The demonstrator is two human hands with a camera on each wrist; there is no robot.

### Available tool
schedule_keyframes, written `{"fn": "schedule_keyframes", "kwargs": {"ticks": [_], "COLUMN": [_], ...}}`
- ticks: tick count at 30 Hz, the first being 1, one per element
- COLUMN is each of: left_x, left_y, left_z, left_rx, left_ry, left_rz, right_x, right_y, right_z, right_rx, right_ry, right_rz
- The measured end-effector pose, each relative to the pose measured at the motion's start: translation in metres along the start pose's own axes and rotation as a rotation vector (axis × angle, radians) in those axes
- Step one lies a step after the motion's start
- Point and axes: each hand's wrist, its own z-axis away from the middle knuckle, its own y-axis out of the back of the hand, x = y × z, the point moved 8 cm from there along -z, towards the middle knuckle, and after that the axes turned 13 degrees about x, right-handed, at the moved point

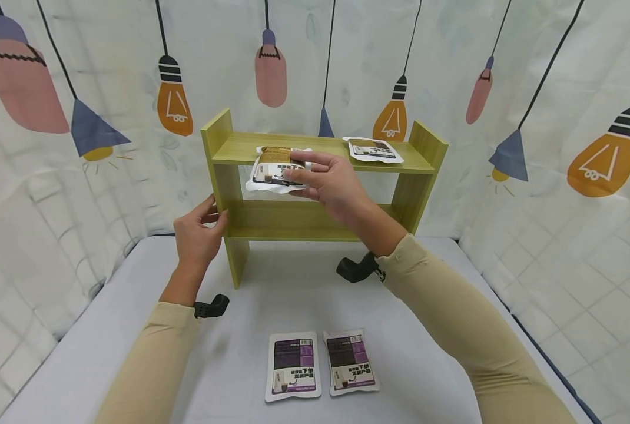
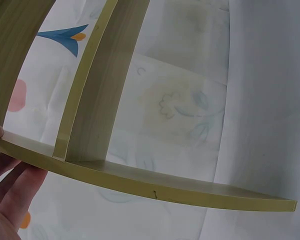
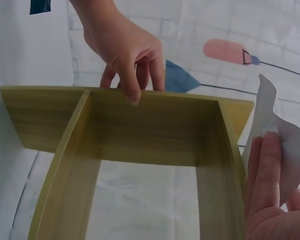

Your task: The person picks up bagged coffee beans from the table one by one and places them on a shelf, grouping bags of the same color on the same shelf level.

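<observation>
A small two-tier wooden shelf (image 1: 304, 222) stands on the table. My left hand (image 1: 199, 231) grips its left side panel (image 2: 155, 192), thumb on the front edge and fingers on the outer face. At the left part of the top board, my right hand (image 1: 332, 184) pinches a white pouch (image 1: 279, 169) with a brown-and-white label, thumb above and fingers beneath. In the right wrist view the plain back of this pouch (image 3: 285, 145) rests against the fingers (image 3: 268, 167). A similar white pouch (image 1: 372, 150) lies flat on the right of the top board.
Two white pouches with purple-and-black labels lie side by side on the table in front, a left one (image 1: 294, 366) and a right one (image 1: 351, 361). A printed curtain (image 1: 315, 70) hangs behind and along both sides of the white table (image 1: 230, 365).
</observation>
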Motion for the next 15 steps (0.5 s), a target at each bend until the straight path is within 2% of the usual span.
{"fn": "schedule_keyframes", "kwargs": {"ticks": [11, 15], "left_x": [-0.0004, -0.0010], "left_y": [0.0001, 0.0003], "left_z": [0.0000, 0.0001], "left_rx": [-0.003, -0.010], "left_ry": [-0.002, 0.006], "left_rz": [0.006, 0.000], "right_x": [-0.0035, -0.0062], "right_y": [0.0009, -0.0016], "right_z": [-0.0053, -0.0040], "right_rx": [0.040, 0.020], "right_ry": [0.017, 0.032], "right_rz": [0.030, 0.041]}}
